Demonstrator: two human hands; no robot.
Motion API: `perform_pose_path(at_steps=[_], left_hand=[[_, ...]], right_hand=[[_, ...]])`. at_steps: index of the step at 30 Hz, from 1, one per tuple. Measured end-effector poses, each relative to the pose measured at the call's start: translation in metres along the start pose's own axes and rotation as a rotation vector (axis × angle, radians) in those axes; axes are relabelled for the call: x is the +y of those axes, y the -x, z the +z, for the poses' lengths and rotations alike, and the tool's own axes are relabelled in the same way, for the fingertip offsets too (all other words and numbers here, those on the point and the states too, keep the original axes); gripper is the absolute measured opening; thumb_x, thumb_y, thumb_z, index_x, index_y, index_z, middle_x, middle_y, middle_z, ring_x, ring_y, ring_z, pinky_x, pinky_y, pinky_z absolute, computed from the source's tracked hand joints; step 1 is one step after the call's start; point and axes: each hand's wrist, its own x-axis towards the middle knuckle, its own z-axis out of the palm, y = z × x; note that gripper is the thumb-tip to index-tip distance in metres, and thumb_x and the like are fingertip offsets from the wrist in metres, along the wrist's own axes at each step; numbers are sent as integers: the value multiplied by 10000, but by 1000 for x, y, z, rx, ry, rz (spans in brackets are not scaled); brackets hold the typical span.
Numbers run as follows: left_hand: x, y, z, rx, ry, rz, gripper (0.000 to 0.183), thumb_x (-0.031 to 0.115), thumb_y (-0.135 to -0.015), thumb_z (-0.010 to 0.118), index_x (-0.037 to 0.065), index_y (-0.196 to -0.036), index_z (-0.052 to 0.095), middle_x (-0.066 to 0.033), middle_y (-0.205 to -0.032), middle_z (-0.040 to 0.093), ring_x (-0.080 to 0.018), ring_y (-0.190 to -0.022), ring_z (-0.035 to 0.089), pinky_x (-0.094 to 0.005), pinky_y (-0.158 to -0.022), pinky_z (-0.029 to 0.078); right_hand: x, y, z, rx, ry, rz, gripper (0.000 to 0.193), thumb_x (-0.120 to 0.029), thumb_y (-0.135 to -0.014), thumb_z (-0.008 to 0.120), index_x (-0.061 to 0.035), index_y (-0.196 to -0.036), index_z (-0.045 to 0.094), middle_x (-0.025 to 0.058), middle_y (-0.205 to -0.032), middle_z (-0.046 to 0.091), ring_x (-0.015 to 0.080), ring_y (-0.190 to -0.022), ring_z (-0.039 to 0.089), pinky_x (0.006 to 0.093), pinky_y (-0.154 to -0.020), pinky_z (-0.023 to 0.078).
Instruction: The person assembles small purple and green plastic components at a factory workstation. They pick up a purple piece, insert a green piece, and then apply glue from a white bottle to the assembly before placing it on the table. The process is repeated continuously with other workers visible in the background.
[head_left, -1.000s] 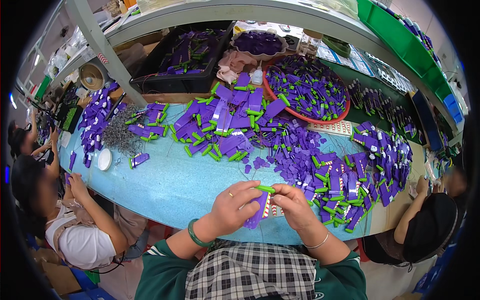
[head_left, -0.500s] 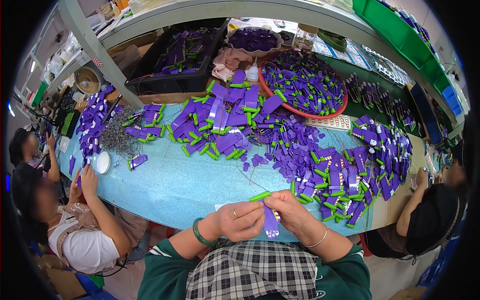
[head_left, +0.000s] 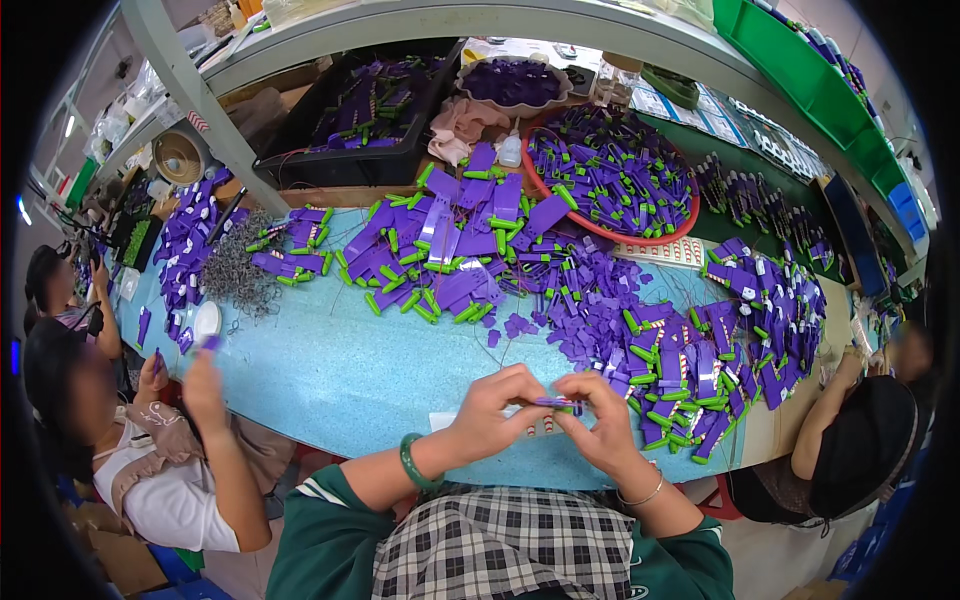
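No words or numbers are legible; 1 striped red-and-white sticker (head_left: 197,122) marks the shelf post (head_left: 238,160), and red-and-white marks line 1 sheet (head_left: 665,252).

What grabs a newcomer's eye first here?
Probably the purple-and-green pieces heaped across the middle and right of the blue table, with more filling a red basket behind. Next, at front centre, the left hand and right hand hold a purple piece between them.
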Motion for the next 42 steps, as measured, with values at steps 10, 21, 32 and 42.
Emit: perform_pose_path(at_steps=[10, 21, 32, 42], left_hand=[[-63, -107, -44, -68, -1346, 348, 75, 71, -725, 596, 43, -791, 618, -86, -897, 551, -265, -889, 566, -368, -676, 493], [-6, -34, -26, 198, 227, -191, 188, -95, -780, 673, 6, -929, 620, -70, -979, 624, -165, -919, 618, -310, -827, 511], [-19, 25, -27, 57, 408, -414, 195, -75, -827, 654, -31, -1017, 639, -91, -979, 670, -152, -912, 656, -283, -848, 536], [-2, 24, -8, -67, 672, -528, 176, 63, -827, 711, 2, -983, 659, -23, -1006, 628, -94, -963, 580, -247, -871, 460]], right_hand=[[16, 8, 2, 238, -677, 437, 162, 11, -930, 499, 19, -1091, 514, 55, -976, 559, 133, -874, 599, 321, -767, 590], [-4, 0, -1, 236, -372, 259, 461, 94, -802, 625, -37, -1243, 595, 50, -932, 512, 111, -801, 560, 242, -702, 536], [-18, -3, -19, -173, 60, 178, 463, 55, -705, 707, -127, -1131, 694, 56, -709, 482, 160, -634, 480, 287, -575, 405], [-5, 20, 15, -188, -750, 365, 473, 67, -755, 738, -1, -1206, 613, 28, -993, 590, 94, -832, 553, 260, -772, 477]])
